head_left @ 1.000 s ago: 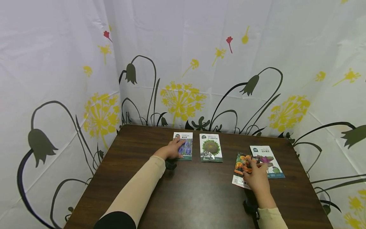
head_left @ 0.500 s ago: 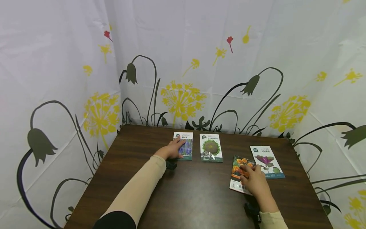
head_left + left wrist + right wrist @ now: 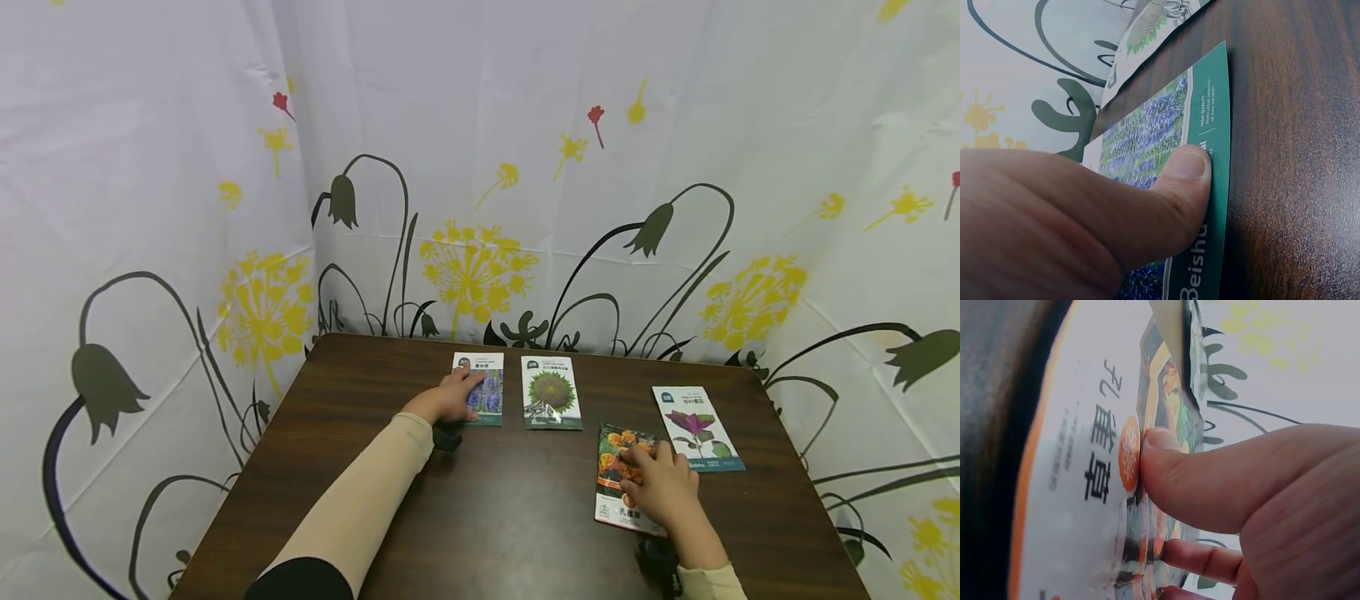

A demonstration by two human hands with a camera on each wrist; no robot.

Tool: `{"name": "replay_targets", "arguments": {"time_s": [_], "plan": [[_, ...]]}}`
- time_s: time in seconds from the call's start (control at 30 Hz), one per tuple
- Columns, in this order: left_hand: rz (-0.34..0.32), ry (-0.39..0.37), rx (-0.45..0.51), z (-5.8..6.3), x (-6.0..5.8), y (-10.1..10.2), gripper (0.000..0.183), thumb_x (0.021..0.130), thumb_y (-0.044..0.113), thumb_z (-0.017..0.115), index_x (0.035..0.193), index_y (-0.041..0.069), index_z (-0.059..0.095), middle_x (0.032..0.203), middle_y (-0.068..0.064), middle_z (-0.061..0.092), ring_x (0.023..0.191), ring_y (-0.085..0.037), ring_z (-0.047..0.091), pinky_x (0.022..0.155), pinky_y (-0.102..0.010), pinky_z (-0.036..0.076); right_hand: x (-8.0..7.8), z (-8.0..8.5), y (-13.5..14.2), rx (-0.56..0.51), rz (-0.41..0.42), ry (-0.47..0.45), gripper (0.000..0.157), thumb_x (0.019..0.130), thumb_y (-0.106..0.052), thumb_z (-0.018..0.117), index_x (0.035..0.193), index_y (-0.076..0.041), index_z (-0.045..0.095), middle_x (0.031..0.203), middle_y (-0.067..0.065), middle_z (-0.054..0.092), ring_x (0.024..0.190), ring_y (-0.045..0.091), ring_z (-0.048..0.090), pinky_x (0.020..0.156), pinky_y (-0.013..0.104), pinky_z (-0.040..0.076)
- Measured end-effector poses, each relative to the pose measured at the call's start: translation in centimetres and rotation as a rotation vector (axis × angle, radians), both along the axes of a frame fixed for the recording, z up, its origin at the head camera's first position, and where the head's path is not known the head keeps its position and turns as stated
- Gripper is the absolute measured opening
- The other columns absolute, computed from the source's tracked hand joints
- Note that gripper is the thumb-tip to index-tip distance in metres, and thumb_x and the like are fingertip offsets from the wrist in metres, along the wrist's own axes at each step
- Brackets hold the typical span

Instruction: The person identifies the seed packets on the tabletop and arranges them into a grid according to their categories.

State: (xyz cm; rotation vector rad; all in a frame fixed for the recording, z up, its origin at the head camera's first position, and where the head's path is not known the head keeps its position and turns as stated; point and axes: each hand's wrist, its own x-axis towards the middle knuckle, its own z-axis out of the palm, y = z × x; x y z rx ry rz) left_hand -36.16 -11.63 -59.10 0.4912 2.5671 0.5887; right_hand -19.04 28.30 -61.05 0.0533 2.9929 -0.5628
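My left hand (image 3: pixel 452 396) rests on a seed packet with purple flowers (image 3: pixel 491 398) at the back of the table. In the left wrist view its thumb (image 3: pixel 1179 194) presses on the packet's green bottom band. My right hand (image 3: pixel 663 487) touches a seed packet with orange flowers (image 3: pixel 611 475), nearer the front. Thumb and fingertips all lie on this packet's printed face in the right wrist view, the thumb (image 3: pixel 1169 469) beside an orange round mark. The hand covers part of the packet. Its surface looks creased near the fingers.
A seed packet with a green, round flower head (image 3: pixel 551 392) lies right of the purple one. Another with a magenta plant (image 3: pixel 699 429) lies at the right, slightly tilted. All are on a dark wooden table (image 3: pixel 480 517), before a flower-patterned curtain (image 3: pixel 480 167).
My right hand has slid the orange-flower packet toward me and a little left, off the magenta-plant packet. My left hand stays on the purple-flower packet. The head view has tilted slightly.
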Motion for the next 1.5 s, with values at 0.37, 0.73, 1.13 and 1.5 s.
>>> {"name": "replay_targets", "arguments": {"time_s": [0.37, 0.73, 1.13, 1.5], "plan": [[0.004, -0.003, 0.001, 0.2, 0.0, 0.1, 0.091, 0.102, 0.024, 0.08, 0.175, 0.019, 0.027, 0.185, -0.018, 0.001, 0.169, -0.049, 0.011, 0.133, -0.064, 0.027, 0.8, -0.3, -0.9, 0.035, 0.056, -0.007, 0.05, 0.091, -0.037, 0.09, 0.134, -0.027, 0.066, 0.128, 0.019, 0.053, 0.109, 0.044, 0.047, 0.082, 0.057, 0.037], [0.007, 0.005, 0.007, -0.2, -0.1, 0.0, 0.092, 0.1, 0.023, 0.082, 0.175, 0.017, 0.029, 0.184, -0.02, 0.002, 0.168, -0.05, 0.012, 0.133, -0.064, 0.026, 1.7, -0.7, -3.2, 0.043, 0.147, 0.066, 0.045, 0.087, -0.033, 0.094, 0.121, -0.025, 0.067, 0.11, 0.009, 0.053, 0.093, 0.029, 0.048, 0.076, 0.047, 0.043], [0.013, 0.01, 0.004, -0.7, -0.2, -0.1, 0.092, 0.101, 0.025, 0.081, 0.175, 0.019, 0.027, 0.185, -0.018, 0.002, 0.169, -0.049, 0.012, 0.133, -0.063, 0.026, 1.6, -1.0, -6.6, -0.116, 0.272, 0.008, 0.043, 0.088, -0.026, 0.094, 0.12, -0.022, 0.066, 0.105, 0.004, 0.052, 0.091, 0.02, 0.053, 0.078, 0.043, 0.05], [0.008, 0.009, -0.008, -0.8, -0.2, -0.1, 0.092, 0.101, 0.025, 0.081, 0.176, 0.02, 0.027, 0.185, -0.018, 0.002, 0.168, -0.049, 0.012, 0.132, -0.064, 0.028, 1.2, -1.2, -10.6, -0.089, 0.404, 0.027, 0.047, 0.089, -0.031, 0.093, 0.122, -0.021, 0.063, 0.103, 0.002, 0.051, 0.086, 0.018, 0.05, 0.068, 0.037, 0.044]]}}
